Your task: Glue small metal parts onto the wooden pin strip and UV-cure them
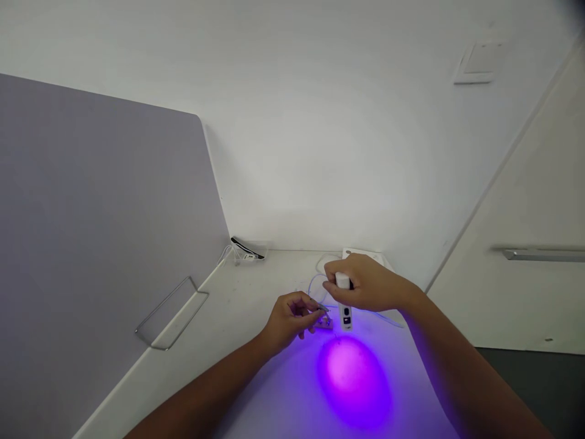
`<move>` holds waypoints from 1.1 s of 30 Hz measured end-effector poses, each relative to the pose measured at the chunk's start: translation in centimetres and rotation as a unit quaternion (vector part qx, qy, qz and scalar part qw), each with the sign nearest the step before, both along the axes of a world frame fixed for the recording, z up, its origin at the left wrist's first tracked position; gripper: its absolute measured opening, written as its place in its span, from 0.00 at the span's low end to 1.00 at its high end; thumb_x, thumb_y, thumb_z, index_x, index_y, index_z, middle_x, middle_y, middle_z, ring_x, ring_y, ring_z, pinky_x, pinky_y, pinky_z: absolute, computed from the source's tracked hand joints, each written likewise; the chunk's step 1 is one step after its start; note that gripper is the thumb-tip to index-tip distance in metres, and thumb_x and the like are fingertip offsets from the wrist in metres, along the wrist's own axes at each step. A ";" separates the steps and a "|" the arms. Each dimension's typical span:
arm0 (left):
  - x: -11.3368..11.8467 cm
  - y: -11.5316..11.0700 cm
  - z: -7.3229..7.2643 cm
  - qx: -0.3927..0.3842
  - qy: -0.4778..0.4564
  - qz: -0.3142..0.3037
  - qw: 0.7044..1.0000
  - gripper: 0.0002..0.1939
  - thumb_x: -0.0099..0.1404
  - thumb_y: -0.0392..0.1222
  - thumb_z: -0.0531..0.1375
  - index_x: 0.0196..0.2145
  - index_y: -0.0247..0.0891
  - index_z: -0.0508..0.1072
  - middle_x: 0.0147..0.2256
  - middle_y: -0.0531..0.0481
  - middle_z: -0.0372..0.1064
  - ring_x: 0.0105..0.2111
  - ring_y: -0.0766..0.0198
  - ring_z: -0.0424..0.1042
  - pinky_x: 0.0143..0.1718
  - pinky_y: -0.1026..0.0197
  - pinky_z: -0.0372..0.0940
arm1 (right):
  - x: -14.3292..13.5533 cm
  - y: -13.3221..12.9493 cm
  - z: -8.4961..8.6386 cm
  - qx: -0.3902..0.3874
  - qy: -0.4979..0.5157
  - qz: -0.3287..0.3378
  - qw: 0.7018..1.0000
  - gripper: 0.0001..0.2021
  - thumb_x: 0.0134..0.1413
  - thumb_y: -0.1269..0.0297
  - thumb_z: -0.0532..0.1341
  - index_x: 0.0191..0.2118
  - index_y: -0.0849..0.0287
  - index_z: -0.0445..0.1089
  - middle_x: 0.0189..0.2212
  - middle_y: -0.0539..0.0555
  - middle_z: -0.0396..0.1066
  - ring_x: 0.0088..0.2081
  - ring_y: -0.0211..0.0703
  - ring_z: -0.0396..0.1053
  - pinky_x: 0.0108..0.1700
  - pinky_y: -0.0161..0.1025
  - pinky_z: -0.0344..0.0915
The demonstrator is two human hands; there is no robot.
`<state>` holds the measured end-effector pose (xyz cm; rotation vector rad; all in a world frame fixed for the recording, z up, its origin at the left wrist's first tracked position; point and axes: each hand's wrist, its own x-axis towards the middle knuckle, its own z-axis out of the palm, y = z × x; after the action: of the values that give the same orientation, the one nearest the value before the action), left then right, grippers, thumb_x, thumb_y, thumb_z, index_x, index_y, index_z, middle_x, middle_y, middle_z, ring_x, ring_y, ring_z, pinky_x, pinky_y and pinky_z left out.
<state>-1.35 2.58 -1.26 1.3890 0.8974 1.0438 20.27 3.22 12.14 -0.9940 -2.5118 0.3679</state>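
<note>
Jutting down from right hand [361, 283], grip clamped around it: white device [346, 316]; left hand [292, 315] pinching small object [323, 308].

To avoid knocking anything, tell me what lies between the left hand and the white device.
In the head view, a thin item at the left hand and, just below it, a small violet-lit piece; both too small to identify.

The white tabletop [256, 289] bears a clear tray [266, 251] with a black strap [247, 248] at far left, a thin cable [390, 320], a white box [371, 252] at the back, and a violet light spot [354, 381].
</note>
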 end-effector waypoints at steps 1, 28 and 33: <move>0.0 0.0 0.0 0.001 0.000 0.004 1.000 0.20 0.53 0.50 0.75 0.30 0.33 0.74 0.21 0.51 0.74 0.17 0.68 0.71 0.13 0.70 0.61 | -0.2 -0.4 0.3 -0.023 0.012 0.014 1.000 0.11 0.62 0.60 0.62 0.29 0.56 0.66 0.18 0.43 0.68 0.20 0.33 0.60 0.28 0.34 0.53; -0.2 -0.2 0.2 0.008 0.037 0.013 0.999 0.19 0.54 0.50 0.75 0.33 0.31 0.77 0.24 0.48 0.76 0.18 0.67 0.71 0.16 0.68 0.63 | -2.5 -0.7 -1.1 0.026 0.137 0.021 0.990 0.10 0.63 0.60 0.59 0.31 0.55 0.63 0.19 0.44 0.67 0.21 0.34 0.60 0.28 0.33 0.54; -0.2 -0.2 0.5 0.005 0.062 0.009 0.998 0.21 0.57 0.52 0.74 0.36 0.31 0.77 0.23 0.47 0.76 0.20 0.63 0.74 0.16 0.68 0.62 | -2.8 0.2 -2.6 0.165 0.148 -0.078 0.972 0.08 0.66 0.59 0.58 0.34 0.55 0.66 0.19 0.45 0.68 0.22 0.36 0.62 0.31 0.35 0.52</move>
<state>-1.54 2.35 -0.71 1.4685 0.9984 0.9843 17.45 3.43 9.58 -0.9177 -2.1222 0.0421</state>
